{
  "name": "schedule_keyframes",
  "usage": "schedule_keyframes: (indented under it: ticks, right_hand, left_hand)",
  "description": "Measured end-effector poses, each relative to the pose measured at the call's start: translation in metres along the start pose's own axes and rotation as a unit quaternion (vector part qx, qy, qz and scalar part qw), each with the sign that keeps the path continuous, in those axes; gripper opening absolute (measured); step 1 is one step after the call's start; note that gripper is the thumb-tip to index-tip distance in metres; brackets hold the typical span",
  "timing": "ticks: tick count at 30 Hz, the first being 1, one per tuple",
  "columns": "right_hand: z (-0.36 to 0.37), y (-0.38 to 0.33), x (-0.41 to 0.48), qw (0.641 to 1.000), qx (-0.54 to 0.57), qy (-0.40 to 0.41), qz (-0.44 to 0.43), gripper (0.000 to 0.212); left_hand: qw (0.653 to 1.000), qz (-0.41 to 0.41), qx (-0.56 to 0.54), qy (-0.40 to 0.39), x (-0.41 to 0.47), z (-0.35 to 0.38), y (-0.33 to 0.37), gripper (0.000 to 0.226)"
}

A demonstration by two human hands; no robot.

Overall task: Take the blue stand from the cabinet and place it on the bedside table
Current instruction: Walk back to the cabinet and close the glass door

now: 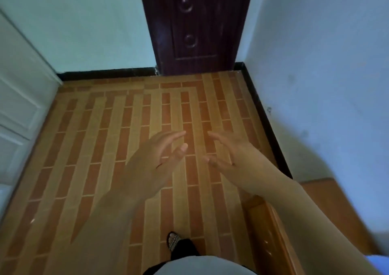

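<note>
My left hand (151, 163) and my right hand (229, 155) are held out in front of me over the tiled floor, palms turned toward each other, fingers spread and empty. A white panelled cabinet (19, 98) stands along the left edge, its doors closed. An orange-brown wooden piece of furniture (328, 203) sits at the lower right under my right forearm; I cannot tell whether it is the bedside table. No blue stand is visible.
A dark brown door (197, 26) is straight ahead in the far wall. Pale blue walls close the space on the right and at the back. The floor (105, 148) has orange and tan striped tiles. My foot (173, 241) shows at the bottom.
</note>
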State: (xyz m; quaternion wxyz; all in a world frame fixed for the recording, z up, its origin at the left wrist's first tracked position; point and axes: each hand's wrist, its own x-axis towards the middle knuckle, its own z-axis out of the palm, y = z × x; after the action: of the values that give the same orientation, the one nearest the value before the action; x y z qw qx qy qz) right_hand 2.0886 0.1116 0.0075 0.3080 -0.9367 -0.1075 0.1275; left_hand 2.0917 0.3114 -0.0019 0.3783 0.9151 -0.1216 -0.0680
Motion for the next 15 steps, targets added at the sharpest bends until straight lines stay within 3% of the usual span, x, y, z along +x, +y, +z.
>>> schedule_keyframes:
  ticks: [7,15]
  right_hand:
    - [0.035,-0.090,0.107,0.992,-0.013,-0.063,-0.108,0.064]
    - [0.063,-0.137,0.226,0.978,-0.011,-0.107,-0.181,0.065]
  left_hand:
    - [0.991,-0.067,0.014,0.118,-0.008,-0.090,-0.077,0.046]
    - [0.966,-0.162,-0.013,0.202,0.020,-0.149,-0.152,0.043]
